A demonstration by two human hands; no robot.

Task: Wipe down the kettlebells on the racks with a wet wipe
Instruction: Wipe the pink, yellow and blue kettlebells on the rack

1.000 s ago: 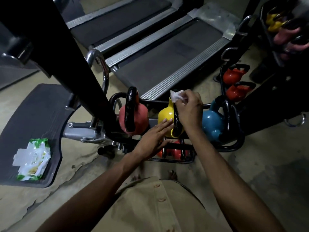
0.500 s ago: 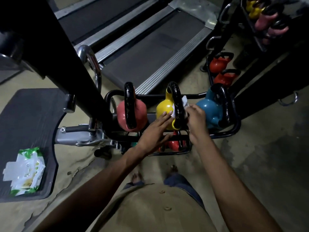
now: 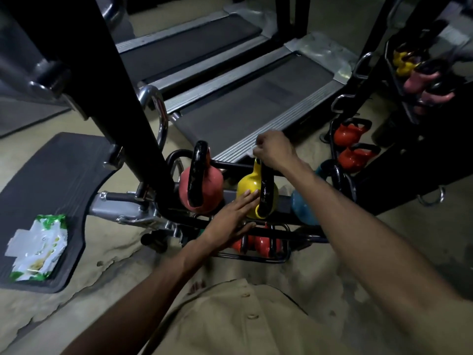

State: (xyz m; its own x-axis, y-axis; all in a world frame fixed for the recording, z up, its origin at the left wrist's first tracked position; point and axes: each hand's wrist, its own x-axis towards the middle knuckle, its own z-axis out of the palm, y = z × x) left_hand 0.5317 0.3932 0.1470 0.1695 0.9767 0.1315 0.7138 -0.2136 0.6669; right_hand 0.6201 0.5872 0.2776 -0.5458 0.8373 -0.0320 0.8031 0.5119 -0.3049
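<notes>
Gym floor, dim, beige and patchy.

Background: two treadmills side by side, the nearer deck ending just behind the rack, the farther deck beyond it.

Left side: black rubber mat with a green-and-white wipe packet lying on its near edge, flap up.

Obstruction: thick black upright post slanting across the left foreground. It hides the rack's left end and part of a chrome loop handle.

Low rack, black tube, two tiers. Upper tier, left to right:
- pink kettlebell, black handle
- yellow kettlebell, black handle
- blue kettlebell, largely covered by the right forearm

Lower tier: red kettlebells, partly screened by the rails and the left hand.

Left hand: fingers straight and together, laid flat against the near side of the yellow kettlebell's body.

Right hand: fingers curled at the top of the yellow kettlebell's handle, pinching a wet wipe. Only a small white scrap shows at the fingertips.

Second rack, right:
- two orange-red kettlebells low down, one just nearer than the other
- a small yellow one higher up, blurred
- a pink one higher up, blurred

Bottom edge: beige buttoned shirt.
</notes>
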